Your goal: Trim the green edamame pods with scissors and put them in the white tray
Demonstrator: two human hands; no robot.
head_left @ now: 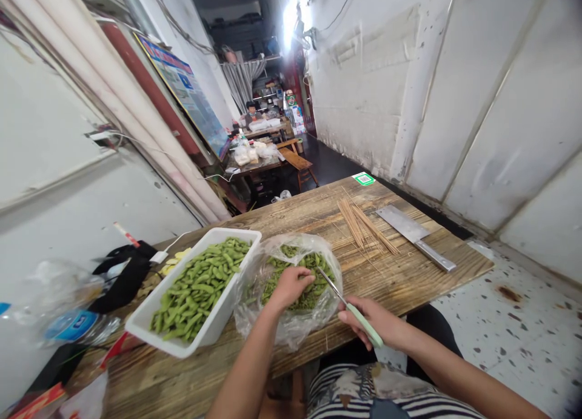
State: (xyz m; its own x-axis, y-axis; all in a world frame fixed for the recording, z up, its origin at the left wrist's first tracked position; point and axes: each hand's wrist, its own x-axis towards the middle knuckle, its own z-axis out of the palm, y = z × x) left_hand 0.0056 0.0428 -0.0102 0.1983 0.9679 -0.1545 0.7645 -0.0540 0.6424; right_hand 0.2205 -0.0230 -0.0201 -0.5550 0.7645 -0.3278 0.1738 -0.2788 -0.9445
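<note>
My right hand (384,318) is wrapped round a pair of scissors (366,327) with pale green handles. Their metal blades point up and left, over the rim of a clear plastic bag (291,334). Inside the bag lie green pods and small trimmed bits (268,285). Over them my left hand (291,290) is closed, thumb and fingers pressed together close to the blade tips; whatever it pinches is hidden. Left of the bag stands a white plastic tub (213,328) heaped with green bean pods (202,285) that look like edamame.
On the wooden table (291,219) lie thin wooden skewers (361,225) and a cleaver (404,225), to the right. A QR-code card (364,179) is at the far edge. A plastic bottle (82,327) and bags crowd the left. Farther back, a person (251,111) is behind cluttered tables.
</note>
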